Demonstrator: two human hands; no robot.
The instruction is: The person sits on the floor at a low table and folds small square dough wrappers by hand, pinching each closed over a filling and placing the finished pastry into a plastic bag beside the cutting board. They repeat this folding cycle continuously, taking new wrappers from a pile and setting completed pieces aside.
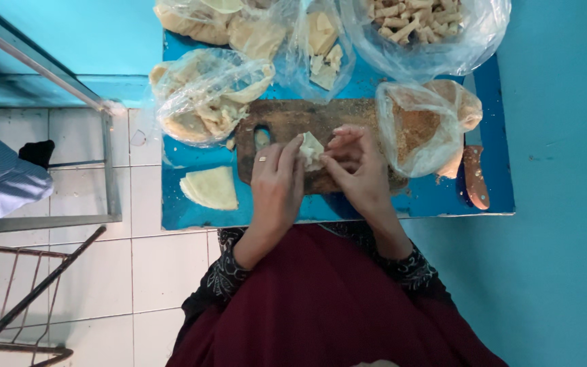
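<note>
While both hands meet over the board, the scene reads as follows, largest thing first.

Surface: blue painted surface [443,197], carrying everything beneath and beyond the hands.
Far bags: clear plastic bag of small pale rolled pieces [419,27], well beyond the right hand; clear plastic bags of pale yellow dough pieces [266,30], well beyond the left hand.
Near bag, left: crumpled clear plastic bag of thin pale wrapper sheets [205,95], just beyond and outward of the left hand.
Near bag, right: clear plastic bag of brown crumbs [419,129], just beside the right hand on its outer side, overlapping the board's end.
Board: dark brown wooden cutting board [293,119], directly under both hands.
Left hand [276,180]: ringed, fingertips pinching the wrapper piece from its own side.
Right hand [358,170]: fingers curled, gripping the same piece from the opposite side.
Stack: fan of folded pale yellow wrapper sheets [212,188], lying on the surface just outward of the left hand.
Knife: brown wooden knife handle [475,178], well outward of the right hand.
Held piece: small folded pale dough wrapper [311,149], between the two hands' fingertips, just above the board.
</note>
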